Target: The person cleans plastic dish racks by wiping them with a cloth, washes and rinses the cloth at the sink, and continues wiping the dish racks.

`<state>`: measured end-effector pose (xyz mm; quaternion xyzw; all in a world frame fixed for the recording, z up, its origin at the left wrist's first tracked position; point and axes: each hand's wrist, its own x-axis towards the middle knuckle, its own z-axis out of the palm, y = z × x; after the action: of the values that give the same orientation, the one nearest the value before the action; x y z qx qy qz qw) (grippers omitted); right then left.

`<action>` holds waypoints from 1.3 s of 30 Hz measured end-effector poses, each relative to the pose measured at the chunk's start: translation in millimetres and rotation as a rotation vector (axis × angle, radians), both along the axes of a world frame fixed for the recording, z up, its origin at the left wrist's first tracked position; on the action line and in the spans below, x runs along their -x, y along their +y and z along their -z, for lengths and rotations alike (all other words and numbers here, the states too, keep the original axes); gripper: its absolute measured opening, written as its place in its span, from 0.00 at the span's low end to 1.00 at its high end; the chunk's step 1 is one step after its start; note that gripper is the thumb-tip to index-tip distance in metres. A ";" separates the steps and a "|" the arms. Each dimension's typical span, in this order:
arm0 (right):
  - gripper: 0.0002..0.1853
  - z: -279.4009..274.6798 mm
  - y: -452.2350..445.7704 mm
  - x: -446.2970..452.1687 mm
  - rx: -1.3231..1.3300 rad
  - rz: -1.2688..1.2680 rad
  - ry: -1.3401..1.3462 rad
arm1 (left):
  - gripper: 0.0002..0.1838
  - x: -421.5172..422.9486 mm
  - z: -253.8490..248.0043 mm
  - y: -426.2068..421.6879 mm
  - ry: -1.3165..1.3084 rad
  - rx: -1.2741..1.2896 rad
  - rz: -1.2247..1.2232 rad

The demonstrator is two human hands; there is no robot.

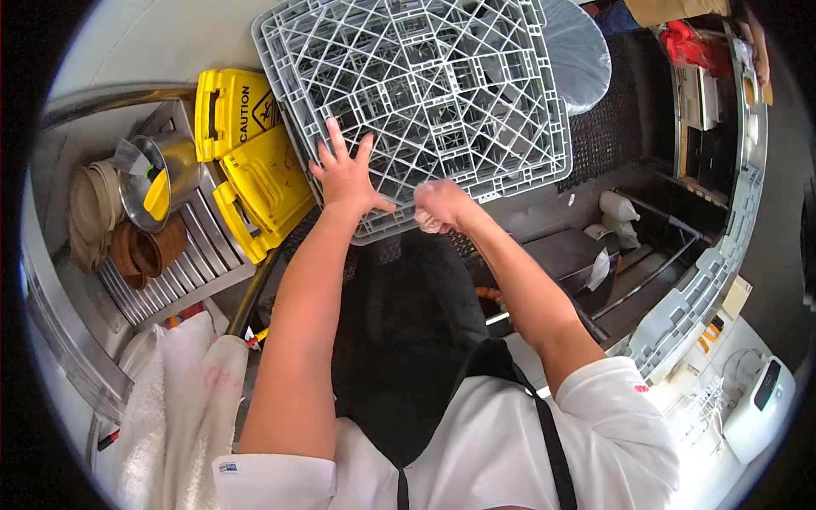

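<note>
One big grey plastic crate (449, 109) fills the upper middle of my head view, its lattice face turned up toward me. Its near edge slants, climbing from lower left to right, and its left side leans away up and left. The far side runs up to the frame's top, so I can't tell which way its long axis lies. Below the near edge is my wearer's black apron (395, 365), leaving only a narrow gap. Along the left side, two yellow caution signs (268, 183) crowd close, so I see little room there. At the far right corner a round plastic-wrapped bundle (576, 55) sits just beside the frame; nearer, dark mat (605, 140) gives more open space.

Of the hands, my left hand (344, 177) is spread wide over the near left part of the lattice, fingers pointing away, thumb toward the right, gripping nothing; whether it presses down I can't tell. My right hand (448, 202) is curled closed at the near edge around a pale crumpled wad (429, 223), cloth or plastic.
</note>
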<state>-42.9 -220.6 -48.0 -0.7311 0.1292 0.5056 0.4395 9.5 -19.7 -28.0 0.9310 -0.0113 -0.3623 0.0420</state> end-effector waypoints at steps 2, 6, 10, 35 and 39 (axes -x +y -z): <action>0.10 8.6 -7.9 9.3 -0.003 -0.241 -0.357 | 0.77 -0.7 -2.4 -0.6 0.002 -0.004 -0.004; 0.14 -37.0 2.3 8.9 0.198 -0.145 -0.146 | 0.76 1.1 0.1 -1.1 -0.029 -0.004 0.004; 0.16 -22.3 13.0 -19.1 0.199 -0.168 0.039 | 0.77 0.5 -0.5 -1.1 -0.041 -0.002 0.003; 0.18 3.6 65.4 -29.8 0.026 0.101 -0.007 | 0.62 12.6 26.0 6.8 -0.163 -0.012 0.079; 0.21 5.1 57.2 -19.9 0.075 0.063 -0.154 | 0.68 16.8 21.3 31.2 -0.310 0.438 -0.029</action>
<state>-22.9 -163.4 -53.1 -0.7793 0.1369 0.4285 0.4362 -7.3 11.6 -49.3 0.9442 -0.0824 -0.2038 0.2454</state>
